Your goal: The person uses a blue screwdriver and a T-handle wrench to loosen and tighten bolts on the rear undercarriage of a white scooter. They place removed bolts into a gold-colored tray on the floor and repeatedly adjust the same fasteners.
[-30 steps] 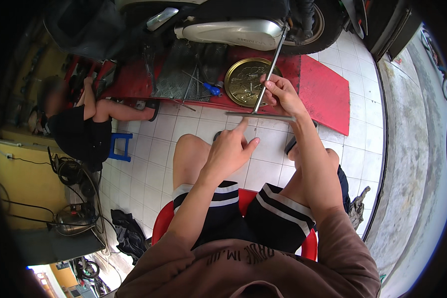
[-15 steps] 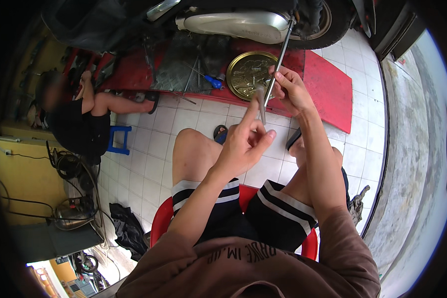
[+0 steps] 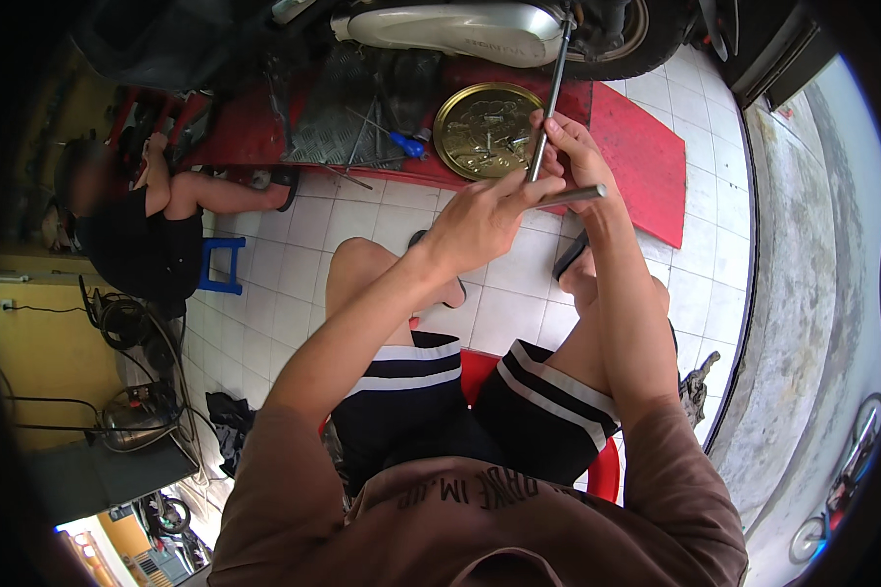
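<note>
My right hand (image 3: 573,157) is closed around the shaft of a steel T-handle wrench (image 3: 558,73), whose far end meets the scooter (image 3: 431,29) beside the rear wheel. My left hand (image 3: 475,220) lies across the crossbar (image 3: 587,193) at the near end, fingers bent over it; its thumb is mostly hidden. Just beyond both hands a round brass-coloured tray (image 3: 452,132) holds several small metal parts. Left of the tray lies a blue-handled screwdriver (image 3: 407,145), among other rods.
The scooter is above a red platform (image 3: 636,166) with a metal plate. At the left a co-worker (image 3: 127,235) is by a blue stool (image 3: 222,274), near hoses and a compressor (image 3: 132,421). A red seat (image 3: 602,474) is under me; a door track runs along the right.
The crossbar has turned from level through steep to slanting up rightward. My left hand has moved up and right, its pointing finger now over the bar. The view has shifted slightly.
</note>
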A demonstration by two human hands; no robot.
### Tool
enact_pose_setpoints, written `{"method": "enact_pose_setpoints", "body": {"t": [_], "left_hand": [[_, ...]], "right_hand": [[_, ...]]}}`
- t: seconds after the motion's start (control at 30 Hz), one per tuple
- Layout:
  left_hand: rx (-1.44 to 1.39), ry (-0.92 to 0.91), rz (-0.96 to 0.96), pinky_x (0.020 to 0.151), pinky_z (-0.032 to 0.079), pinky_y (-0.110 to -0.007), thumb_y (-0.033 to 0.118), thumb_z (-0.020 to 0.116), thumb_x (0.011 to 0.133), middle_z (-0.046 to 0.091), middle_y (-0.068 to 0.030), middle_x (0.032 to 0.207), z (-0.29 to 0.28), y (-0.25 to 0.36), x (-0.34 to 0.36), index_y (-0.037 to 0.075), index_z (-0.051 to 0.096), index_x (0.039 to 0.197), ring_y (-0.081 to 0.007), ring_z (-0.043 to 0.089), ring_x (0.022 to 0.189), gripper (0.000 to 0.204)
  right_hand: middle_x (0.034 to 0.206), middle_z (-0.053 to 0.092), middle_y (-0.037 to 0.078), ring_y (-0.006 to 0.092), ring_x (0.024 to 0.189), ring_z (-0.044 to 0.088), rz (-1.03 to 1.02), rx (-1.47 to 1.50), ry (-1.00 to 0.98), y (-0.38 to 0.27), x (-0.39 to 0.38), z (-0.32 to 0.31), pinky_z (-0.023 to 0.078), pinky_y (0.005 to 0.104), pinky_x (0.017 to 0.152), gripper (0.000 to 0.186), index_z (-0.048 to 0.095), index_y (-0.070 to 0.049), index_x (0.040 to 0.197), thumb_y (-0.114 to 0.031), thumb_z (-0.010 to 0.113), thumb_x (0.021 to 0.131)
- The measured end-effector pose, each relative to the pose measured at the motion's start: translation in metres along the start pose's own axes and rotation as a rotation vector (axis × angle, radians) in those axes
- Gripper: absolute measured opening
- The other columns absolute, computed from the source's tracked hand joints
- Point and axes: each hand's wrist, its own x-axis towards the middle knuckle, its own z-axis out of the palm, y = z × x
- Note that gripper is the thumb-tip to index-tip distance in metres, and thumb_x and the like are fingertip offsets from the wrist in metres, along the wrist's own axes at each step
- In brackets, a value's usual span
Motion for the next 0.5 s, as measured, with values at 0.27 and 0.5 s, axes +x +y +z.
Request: {"method": "enact_pose_setpoints", "body": {"t": [0.27, 0.5], "left_hand": [[0.283, -0.372, 0.018, 0.07, 0.056, -0.044, 0.002, 0.049, 0.087, 0.064, -0.0139, 0.081, -0.027, 0.015, 0.024, 0.031, 0.055, 0.131, -0.0312, 0.068, 0.075, 0.053], [0.246, -0.367, -0.029, 0.065, 0.054, -0.045, -0.006, 0.049, 0.079, 0.062, -0.0167, 0.069, -0.006, 0.011, 0.013, 0.02, 0.056, 0.129, -0.034, 0.066, 0.067, 0.056]], "right_hand": [[0.055, 0.046, -0.003, 0.0045, 0.045, 0.037, 0.027, -0.044, 0.004, -0.009, -0.002, -0.006, 0.026, 0.0194, 0.042, 0.02, 0.057, -0.006, 0.091, -0.025, 0.054, 0.097], [0.057, 0.046, -0.003, 0.0049, 0.047, 0.037, 0.07, -0.218, 0.164, -0.011, -0.013, 0.003, 0.025, 0.0197, 0.042, 0.02, 0.058, -0.007, 0.087, -0.024, 0.055, 0.096]]}}
